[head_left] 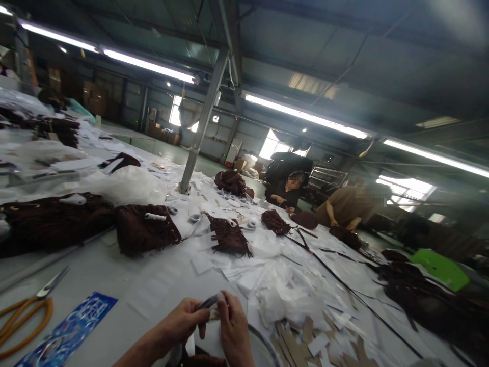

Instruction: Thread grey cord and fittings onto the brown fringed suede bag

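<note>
Both hands are low in the middle of the head view. My left hand (182,322) pinches one part of a grey strap-like strip (208,303). My right hand (234,329) has its fingers closed on the strip's other part, close to the left fingertips. A bit of whitish material shows between the hands. Below them, at the bottom edge, lies a dark brown piece (204,361), mostly cut off from view. A grey curved band (263,344) runs beside my right wrist. Orange-handled scissors (28,316) and a blue patterned packet (72,334) lie to my left.
Several dark brown fringed bags lie across the table, among them one bag (147,229) and another (229,234). Crumpled white wrapping (286,290) and cardboard scraps (294,344) cover the right side. A metal post (204,122) rises from the table. Two people work at the far side.
</note>
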Demonstrator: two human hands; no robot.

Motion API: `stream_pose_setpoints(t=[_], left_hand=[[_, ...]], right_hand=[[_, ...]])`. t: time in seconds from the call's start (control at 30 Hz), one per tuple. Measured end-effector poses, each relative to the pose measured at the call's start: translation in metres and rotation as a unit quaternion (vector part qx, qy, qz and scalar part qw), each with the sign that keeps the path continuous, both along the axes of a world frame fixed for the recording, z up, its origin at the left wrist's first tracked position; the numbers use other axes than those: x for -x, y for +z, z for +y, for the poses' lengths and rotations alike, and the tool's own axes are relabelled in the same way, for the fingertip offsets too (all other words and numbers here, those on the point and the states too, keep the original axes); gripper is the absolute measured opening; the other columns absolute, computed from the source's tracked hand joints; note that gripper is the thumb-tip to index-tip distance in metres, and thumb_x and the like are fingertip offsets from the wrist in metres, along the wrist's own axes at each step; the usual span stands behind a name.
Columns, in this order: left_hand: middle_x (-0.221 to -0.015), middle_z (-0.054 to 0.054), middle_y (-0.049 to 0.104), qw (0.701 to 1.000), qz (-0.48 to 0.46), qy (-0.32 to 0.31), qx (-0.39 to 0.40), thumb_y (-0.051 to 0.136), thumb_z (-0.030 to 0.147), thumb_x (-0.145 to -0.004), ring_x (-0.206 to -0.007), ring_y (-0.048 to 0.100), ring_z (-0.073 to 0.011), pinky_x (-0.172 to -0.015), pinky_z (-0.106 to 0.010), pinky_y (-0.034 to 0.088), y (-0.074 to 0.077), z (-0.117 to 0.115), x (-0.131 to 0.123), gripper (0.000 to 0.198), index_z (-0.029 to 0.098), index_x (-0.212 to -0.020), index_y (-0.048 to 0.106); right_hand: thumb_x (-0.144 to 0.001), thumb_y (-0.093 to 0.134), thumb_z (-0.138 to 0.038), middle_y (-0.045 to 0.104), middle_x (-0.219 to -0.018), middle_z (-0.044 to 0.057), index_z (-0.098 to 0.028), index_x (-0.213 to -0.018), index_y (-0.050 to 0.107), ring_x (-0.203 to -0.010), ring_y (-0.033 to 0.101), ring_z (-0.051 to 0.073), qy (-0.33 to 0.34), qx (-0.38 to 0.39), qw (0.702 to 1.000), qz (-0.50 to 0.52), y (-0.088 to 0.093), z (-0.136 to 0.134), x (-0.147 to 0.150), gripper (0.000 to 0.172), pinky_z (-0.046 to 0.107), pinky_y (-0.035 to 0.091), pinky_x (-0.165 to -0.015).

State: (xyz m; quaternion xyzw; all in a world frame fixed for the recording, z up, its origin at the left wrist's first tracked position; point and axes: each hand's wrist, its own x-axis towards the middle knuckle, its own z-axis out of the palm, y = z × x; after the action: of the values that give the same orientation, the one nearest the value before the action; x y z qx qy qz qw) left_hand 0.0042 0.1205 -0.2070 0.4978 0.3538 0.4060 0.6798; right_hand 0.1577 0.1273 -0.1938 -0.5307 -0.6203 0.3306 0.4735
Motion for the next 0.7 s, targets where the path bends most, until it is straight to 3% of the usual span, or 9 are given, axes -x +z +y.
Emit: stream_pose_setpoints(t=[0.07, 0.17, 0.27, 0.43, 0.53, 0.7], left_hand=[[-0.036, 0.01, 0.035, 1.0, -0.014, 0.002, 0.008, 0.064, 0.057, -0.073, -0.03, 0.015, -0.0041, -0.032, -0.023, 0.006, -0.003, -0.001, 0.001, 0.043, 0.015, -0.062, 0.061], [-0.036, 0.01, 0.035, 0.997, -0.07, -0.003, 0.029, 0.064, 0.058, -0.073, -0.029, 0.012, -0.0031, -0.031, -0.023, 0.005, -0.01, -0.001, 0.0, 0.044, 0.015, -0.062, 0.06], [-0.037, 0.01, 0.036, 0.989, -0.132, 0.009, 0.061, 0.065, 0.061, -0.071, -0.029, 0.01, -0.0017, -0.031, -0.022, 0.005, -0.015, -0.002, -0.002, 0.048, 0.015, -0.059, 0.056], [-0.042, 0.011, 0.04, 0.976, -0.182, 0.051, 0.107, 0.072, 0.059, -0.066, -0.029, 0.012, -0.0003, -0.032, -0.019, 0.005, -0.019, -0.005, -0.004, 0.046, 0.017, -0.069, 0.055], [-0.041, 0.013, 0.036, 0.971, -0.201, 0.068, 0.109, 0.072, 0.061, -0.064, -0.029, 0.015, -0.0006, -0.032, -0.018, 0.006, -0.026, -0.004, -0.005, 0.048, 0.018, -0.069, 0.052], [-0.042, 0.012, 0.038, 0.962, -0.22, 0.104, 0.127, 0.075, 0.059, -0.062, -0.028, 0.016, 0.0002, -0.032, -0.018, 0.007, -0.035, -0.001, -0.003, 0.048, 0.019, -0.066, 0.048]], right_hand=[[-0.075, 0.062, -0.047, 0.069, -0.082, 0.006, -0.017, -0.105, 0.066, -0.069, 0.063, 0.02, 0.04, 0.038, 0.998, -0.027, 0.0, -0.003, -0.007, 0.042, 0.03, 0.05, -0.065], [-0.075, 0.06, -0.04, 0.064, -0.062, 0.001, -0.016, -0.091, 0.068, -0.05, 0.054, 0.013, 0.073, 0.085, 0.994, 0.017, -0.006, -0.005, -0.007, 0.029, 0.023, 0.043, -0.046], [-0.066, 0.067, -0.042, 0.06, -0.055, -0.001, -0.015, -0.077, 0.069, -0.047, 0.051, 0.011, 0.046, 0.137, 0.981, 0.133, -0.019, -0.005, 0.002, 0.028, 0.021, 0.041, -0.045], [-0.048, 0.079, -0.046, 0.059, -0.052, -0.001, -0.014, -0.071, 0.068, -0.044, 0.048, 0.008, -0.056, 0.18, 0.932, 0.31, -0.037, -0.006, 0.026, 0.041, 0.02, 0.039, -0.044], [-0.044, 0.081, -0.048, 0.058, -0.05, -0.001, -0.013, -0.069, 0.067, -0.043, 0.046, 0.007, -0.076, 0.185, 0.923, 0.329, -0.039, -0.005, 0.034, 0.045, 0.019, 0.036, -0.042], [-0.047, 0.082, -0.048, 0.056, -0.045, -0.001, -0.013, -0.065, 0.068, -0.039, 0.045, 0.009, -0.048, 0.195, 0.938, 0.282, -0.035, -0.006, 0.031, 0.041, 0.018, 0.024, -0.035]])
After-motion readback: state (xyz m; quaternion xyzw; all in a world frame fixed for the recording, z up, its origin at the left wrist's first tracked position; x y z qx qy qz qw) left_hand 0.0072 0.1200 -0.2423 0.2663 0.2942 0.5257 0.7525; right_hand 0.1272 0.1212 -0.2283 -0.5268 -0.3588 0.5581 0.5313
